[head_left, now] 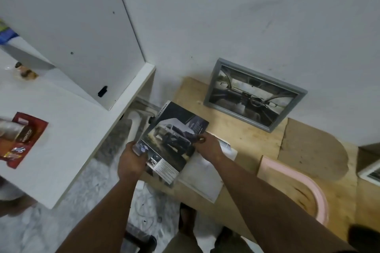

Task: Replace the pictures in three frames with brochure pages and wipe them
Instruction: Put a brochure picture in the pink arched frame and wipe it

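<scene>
Seen from above, two bare hands hold a glossy car brochure (174, 139), open to a dark photo of a pickup truck, above the left edge of a pale plywood counter (242, 135). The left hand (131, 160) has its grip closed on the brochure's lower left edge, thumb on top. The right hand (207, 146) pinches the page's right edge between thumb and fingers. Under the brochure, a loose white sheet (203, 178) lies flat on the counter. Behind, a grey rectangular picture frame (255, 93) leans against the white wall (246, 16); it shows a car-interior picture. A pink plastic rim (304, 183) sits near the right forearm. To the left stands a white cabinet top (67, 121) carrying a red printed packet (24, 139).
</scene>
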